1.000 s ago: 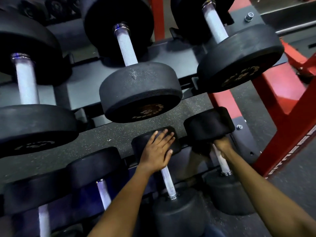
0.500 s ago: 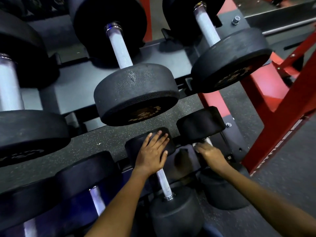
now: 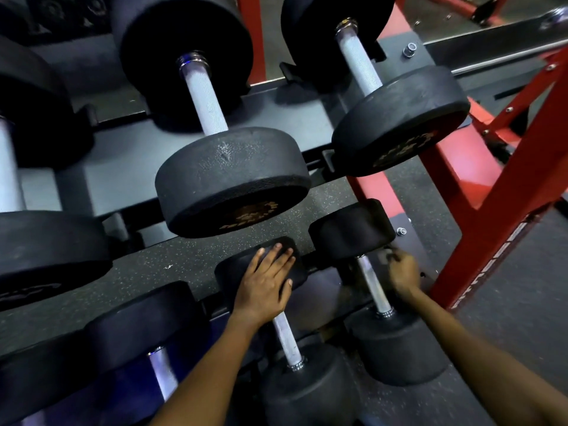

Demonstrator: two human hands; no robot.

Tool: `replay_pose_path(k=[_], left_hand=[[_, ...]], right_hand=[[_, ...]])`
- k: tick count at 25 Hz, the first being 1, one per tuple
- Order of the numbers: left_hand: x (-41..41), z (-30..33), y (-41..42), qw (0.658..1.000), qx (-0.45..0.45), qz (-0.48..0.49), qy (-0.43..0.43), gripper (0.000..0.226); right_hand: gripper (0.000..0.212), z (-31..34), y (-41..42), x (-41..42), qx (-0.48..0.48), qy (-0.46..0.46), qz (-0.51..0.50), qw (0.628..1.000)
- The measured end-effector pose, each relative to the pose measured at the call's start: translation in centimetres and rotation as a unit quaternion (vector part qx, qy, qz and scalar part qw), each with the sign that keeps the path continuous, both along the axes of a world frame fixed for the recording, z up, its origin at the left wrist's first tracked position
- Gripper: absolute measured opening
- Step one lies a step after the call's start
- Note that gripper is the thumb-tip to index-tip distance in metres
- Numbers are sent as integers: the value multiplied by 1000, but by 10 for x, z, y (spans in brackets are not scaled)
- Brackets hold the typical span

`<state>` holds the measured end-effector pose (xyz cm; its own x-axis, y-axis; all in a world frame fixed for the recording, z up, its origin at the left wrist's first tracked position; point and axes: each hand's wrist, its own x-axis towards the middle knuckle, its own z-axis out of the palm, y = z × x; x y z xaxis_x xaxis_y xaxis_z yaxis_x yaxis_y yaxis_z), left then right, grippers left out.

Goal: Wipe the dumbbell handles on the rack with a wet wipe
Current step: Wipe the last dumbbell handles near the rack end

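head view: left hand [image 3: 263,285] fingers straight, flat on dumbbell head [image 3: 242,265]; right hand [image 3: 402,272] blurred, fingers' state unclear.

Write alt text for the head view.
A person's left hand rests flat on a small black rubber dumbbell on the lower rack, while the blurred right hand sits beside the neighbouring dumbbell's knurled steel handle.

Single head-worn wide-angle view, aimed forward and steeply down at the dumbbell rack [image 3: 172,155] from close range. Both forearms enter from 6 o'clock; the red frame [image 3: 504,229] lies toward 3 o'clock.
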<state>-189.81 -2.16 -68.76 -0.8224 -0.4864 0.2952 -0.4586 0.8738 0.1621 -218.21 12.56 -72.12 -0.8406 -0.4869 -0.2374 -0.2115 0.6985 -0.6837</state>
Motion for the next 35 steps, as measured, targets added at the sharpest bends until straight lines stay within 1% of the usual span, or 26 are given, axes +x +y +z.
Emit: replay_pose_path(k=[1, 2, 3, 4, 5, 6, 7, 8, 9, 10, 11, 13, 14, 15, 17, 18, 19, 21, 23, 24, 26, 28, 29, 32, 34, 35], left_hand=[[-1, 0, 0, 1000, -1, 1, -1, 48], [-2, 0, 0, 1000, -5, 2, 1, 48], [-1, -1, 0, 1000, -8, 3, 3, 48], [-1, 0, 1, 1000, -9, 3, 5, 48], [-1, 0, 1, 1000, -9, 1, 6, 48], [-2, 0, 0, 1000, -7, 1, 8, 48], [-3, 0, -1, 1000, -5, 2, 11, 48], [-3, -1, -2, 1000, -3, 4, 14, 48], [-3, -2, -2, 1000, 1, 7, 16, 48], [-3, -2, 0, 1000, 3, 9, 16, 48], [-3, -1, 1, 1000, 2, 10, 15, 48], [-4, 0, 2, 1000, -3, 12, 13, 49], [-4, 0, 1, 1000, -5, 11, 12, 49], [-4, 0, 0, 1000, -5, 13, 10, 49], [-5, 0, -1, 1000, -9, 19, 8, 49], [-6, 0, 0, 1000, -10, 19, 8, 49], [-5, 1, 1, 1000, -11, 19, 5, 49], [-4, 1, 1, 1000, -9, 17, -4, 48], [-4, 0, 2, 999, 1, 33, 0, 47], [-7, 0, 9, 998, 7, 58, 12, 47], [-21, 2, 29, 987, 61, 135, 57, 44], [-39, 7, 57, 959, 164, 195, 127, 37], [-48, 11, 74, 936, 218, 219, 168, 33], [-63, 39, 128, 841, 365, 288, 278, 20], [-71, 56, 160, 770, 456, 308, 322, 21], [-75, 67, 171, 742, 483, 321, 336, 22]], right_hand=[[28, 1, -17, 9, -75, -149, -57, 984], [35, 2, -31, 15, -148, -279, -97, 944], [38, 1, -40, 14, -186, -354, -135, 907], [39, 2, -44, 12, -187, -385, -157, 890], [37, 4, -46, 11, -179, -396, -161, 886], [34, 4, -46, 12, -159, -373, -140, 903], [31, 2, -45, 16, -113, -312, -115, 936], [24, -2, -44, 22, -61, -230, -106, 965], [15, -6, -44, 28, -33, -182, -103, 977], [18, -9, -44, 31, -30, -180, -77, 980], [27, -8, -45, 30, -44, -209, -41, 976], [32, -4, -48, 24, -54, -251, -4, 966], [29, -3, -47, 23, -41, -242, -6, 969], [26, -3, -46, 26, -27, -209, -21, 977], [29, -6, -38, 41, -5, -104, -87, 991], [30, -7, -32, 51, -26, -68, -123, 990], [24, -7, -26, 58, -59, -42, -155, 985], [14, 5, -17, 61, -101, -25, -192, 976], [12, 18, -7, 65, -115, -36, -184, 976], [12, 23, 2, 69, -117, -34, -175, 977], [14, 32, 17, 77, -120, -26, -135, 983], [16, 39, 28, 81, -112, -27, -77, 990], [16, 43, 34, 80, -111, -31, -47, 992], [19, 72, 60, 78, -93, -32, 28, 995], [19, 94, 80, 74, -101, -44, 40, 993], [19, 105, 88, 72, -100, -56, 42, 993]])
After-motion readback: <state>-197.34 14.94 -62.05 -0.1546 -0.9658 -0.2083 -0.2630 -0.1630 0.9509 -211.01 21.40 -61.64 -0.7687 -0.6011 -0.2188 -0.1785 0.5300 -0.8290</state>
